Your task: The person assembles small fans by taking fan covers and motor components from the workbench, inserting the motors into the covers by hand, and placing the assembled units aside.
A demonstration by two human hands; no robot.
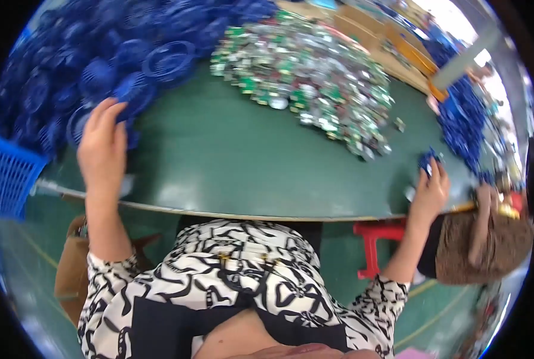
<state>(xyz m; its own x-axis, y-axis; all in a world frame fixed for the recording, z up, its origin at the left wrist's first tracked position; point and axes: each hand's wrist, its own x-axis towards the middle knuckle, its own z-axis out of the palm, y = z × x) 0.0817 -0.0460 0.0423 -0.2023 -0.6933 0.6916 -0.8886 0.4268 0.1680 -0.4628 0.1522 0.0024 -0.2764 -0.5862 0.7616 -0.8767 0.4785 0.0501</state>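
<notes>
My left hand [102,146] reaches to the near edge of a big heap of round blue plastic grille covers [96,78]. Its fingers are curved and apart, with the fingertips against or just in front of a blue cover [136,93]; a firm grip does not show. Far to the right, my right hand [432,190] has its fingertips closed around a small blue plastic part [427,158], partly hidden by the fingers. A small shiny piece [410,192] shows beside that hand. A pile of small green circuit boards with silvery parts [315,78] lies between the two hands, farther back.
The green tabletop [237,161] ends close to my body. At left stands a blue plastic basket [10,173]; below it is a cardboard box [72,263]. On the right are a red stool [371,239], another person [485,245] and more blue parts [463,119].
</notes>
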